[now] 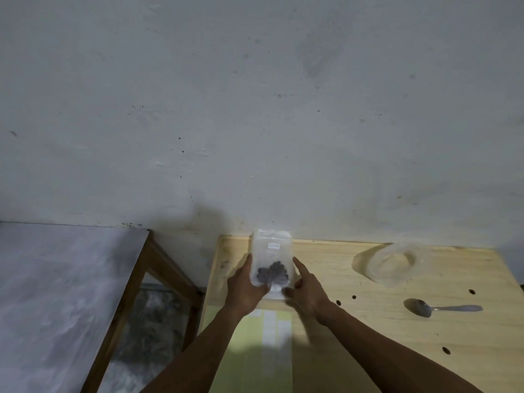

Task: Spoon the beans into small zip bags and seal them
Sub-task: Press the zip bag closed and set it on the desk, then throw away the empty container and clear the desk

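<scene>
Your left hand (246,287) grips the zip bag (271,260) along its left edge, thumb pinching near the lower corner. Your right hand (307,290) sits at the bag's right side, index finger straight along the edge, thumb at the near end; whether it truly pinches is hard to tell. The bag is held just above the wooden table (368,350), a dark clump of beans (272,272) sitting mid-bag. So filling of this bag looks done; sealing is likely in hand or just finished, and the zip line isn't readable. To your right, the spoon (442,308) lies idle on the table. Farther back right, a clear plastic container (392,263) looks empty. Nothing blocks the bag. A grey-topped side table (56,279) stands left, the wall (255,109) behind.
</scene>
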`<state>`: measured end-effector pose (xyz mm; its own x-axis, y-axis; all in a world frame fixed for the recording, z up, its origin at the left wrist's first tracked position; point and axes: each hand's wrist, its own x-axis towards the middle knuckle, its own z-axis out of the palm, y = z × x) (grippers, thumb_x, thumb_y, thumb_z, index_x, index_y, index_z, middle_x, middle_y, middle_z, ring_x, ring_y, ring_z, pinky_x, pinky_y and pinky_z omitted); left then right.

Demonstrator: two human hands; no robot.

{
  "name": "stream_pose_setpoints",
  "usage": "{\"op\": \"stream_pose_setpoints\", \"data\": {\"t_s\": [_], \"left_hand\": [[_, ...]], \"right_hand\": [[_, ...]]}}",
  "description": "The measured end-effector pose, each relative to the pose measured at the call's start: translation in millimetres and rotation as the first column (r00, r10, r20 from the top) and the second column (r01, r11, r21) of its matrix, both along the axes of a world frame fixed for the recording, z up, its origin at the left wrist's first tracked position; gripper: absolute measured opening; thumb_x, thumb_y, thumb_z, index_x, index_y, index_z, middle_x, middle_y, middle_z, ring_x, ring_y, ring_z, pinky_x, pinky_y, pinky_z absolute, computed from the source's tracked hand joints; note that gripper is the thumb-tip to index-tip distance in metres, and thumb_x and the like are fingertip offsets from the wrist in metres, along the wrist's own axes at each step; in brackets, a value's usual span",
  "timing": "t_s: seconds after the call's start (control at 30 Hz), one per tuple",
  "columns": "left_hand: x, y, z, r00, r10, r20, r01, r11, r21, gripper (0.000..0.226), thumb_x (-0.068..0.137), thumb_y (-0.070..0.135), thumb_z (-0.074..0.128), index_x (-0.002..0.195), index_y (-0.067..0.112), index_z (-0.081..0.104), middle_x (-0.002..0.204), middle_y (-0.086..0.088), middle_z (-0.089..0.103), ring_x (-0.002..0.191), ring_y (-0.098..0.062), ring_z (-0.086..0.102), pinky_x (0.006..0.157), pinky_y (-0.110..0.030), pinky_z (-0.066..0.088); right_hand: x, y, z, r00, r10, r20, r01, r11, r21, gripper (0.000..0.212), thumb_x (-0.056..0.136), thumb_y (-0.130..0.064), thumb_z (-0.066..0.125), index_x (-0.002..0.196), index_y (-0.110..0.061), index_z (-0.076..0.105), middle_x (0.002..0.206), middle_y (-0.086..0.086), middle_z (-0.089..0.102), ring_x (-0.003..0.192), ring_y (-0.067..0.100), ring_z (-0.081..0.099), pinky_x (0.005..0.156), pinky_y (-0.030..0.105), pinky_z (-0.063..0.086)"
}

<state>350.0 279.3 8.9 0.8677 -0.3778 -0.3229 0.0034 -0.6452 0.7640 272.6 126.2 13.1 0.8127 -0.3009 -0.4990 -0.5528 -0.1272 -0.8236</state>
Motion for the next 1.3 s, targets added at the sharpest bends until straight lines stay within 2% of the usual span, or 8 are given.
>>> {"op": "stream_pose_setpoints", "data": {"t_s": [0.07,0.17,0.4,0.53,0.67,0.9,1.1,1.3], "left_hand": [[-3.5,0.6,1.7,1.000,0.029,-0.009,-0.029,1.000,0.012,0.085,0.081,0.023,0.078,0.149,0.016,0.028,0.144,-0.003,0.046,0.132,-0.025,0.045,0.096,-0.023,0.033],[-12.8,7.1,-2.0,0.993,0.077,0.089,-0.085,0.993,0.087,0.087,0.084,0.032,0.074,0.153,0.018,0.021,0.155,-0.007,0.032,0.141,-0.029,0.032,0.111,-0.035,0.030],[-74.5,1.1,8.7,0.853,-0.226,0.471,0.232,0.972,0.046,0.058,0.093,0.030,0.056,0.146,0.029,0.033,0.145,0.005,0.035,0.136,-0.009,0.029,0.112,-0.025,0.029],[-108.0,-16.0,4.1,0.796,-0.489,0.358,0.486,0.868,0.105,0.064,0.096,0.034,0.047,0.153,0.030,0.019,0.156,0.007,0.023,0.144,-0.008,0.020,0.116,-0.024,0.026],[-126.7,-37.3,-6.5,0.773,-0.606,0.190,0.548,0.788,0.282,0.076,0.097,0.035,0.050,0.156,0.020,0.005,0.165,-0.002,0.001,0.151,-0.017,-0.003,0.122,-0.029,0.009],[-148.9,-61.2,-28.6,0.748,-0.663,-0.040,0.588,0.634,0.502,0.109,0.084,0.052,0.066,0.155,0.011,-0.005,0.160,-0.010,-0.023,0.148,-0.025,-0.023,0.122,-0.042,-0.006],[-151.4,-65.7,-33.2,0.757,-0.652,-0.039,0.568,0.629,0.531,0.114,0.081,0.052,0.069,0.155,0.010,-0.007,0.159,-0.012,-0.026,0.147,-0.027,-0.024,0.123,-0.043,-0.005],[-152.0,-63.7,-34.7,0.766,-0.643,-0.015,0.553,0.648,0.524,0.115,0.080,0.055,0.069,0.156,0.012,-0.006,0.160,-0.009,-0.025,0.148,-0.024,-0.023,0.123,-0.041,-0.004]], "right_hand": [[-5.1,-4.4,3.2,0.999,0.033,-0.010,-0.034,0.998,-0.060,0.073,0.088,0.002,0.064,0.150,-0.014,0.029,0.080,0.004,0.061,0.062,0.012,0.059,0.053,0.017,0.052],[-25.7,-26.9,10.1,0.994,0.100,-0.054,-0.110,0.963,-0.248,0.057,0.093,-0.008,0.061,0.145,-0.013,0.038,0.110,0.009,0.057,0.085,0.012,0.054,0.065,0.011,0.044],[-81.1,-89.1,27.6,0.899,0.272,-0.345,-0.426,0.727,-0.538,0.062,0.088,-0.028,0.065,0.143,-0.015,0.040,0.139,0.012,0.043,0.132,0.033,0.037,0.108,0.039,0.033],[-93.1,-94.8,17.3,0.799,0.412,-0.438,-0.601,0.592,-0.538,0.073,0.080,-0.029,0.066,0.144,-0.024,0.033,0.144,0.012,0.027,0.128,0.032,0.030,0.105,0.039,0.037],[-93.9,-87.0,10.2,0.836,0.458,-0.304,-0.541,0.587,-0.603,0.035,0.092,-0.019,0.050,0.127,-0.012,0.050,0.123,0.012,0.044,0.112,0.030,0.040,0.096,0.034,0.037],[-101.5,-89.8,4.8,0.841,0.515,-0.167,-0.500,0.619,-0.606,0.028,0.091,-0.004,0.050,0.117,-0.004,0.060,0.114,0.011,0.053,0.102,0.026,0.049,0.090,0.033,0.041],[-109.6,-97.1,-15.0,0.863,0.469,-0.190,-0.492,0.690,-0.531,0.026,0.090,-0.008,0.056,0.116,-0.011,0.061,0.119,0.011,0.053,0.106,0.025,0.052,0.088,0.031,0.044],[-119.4,-105.7,-12.3,0.814,0.578,-0.064,-0.465,0.580,-0.669,0.042,0.081,-0.002,0.062,0.122,-0.007,0.059,0.112,0.010,0.054,0.101,0.025,0.049,0.088,0.040,0.045]]}}
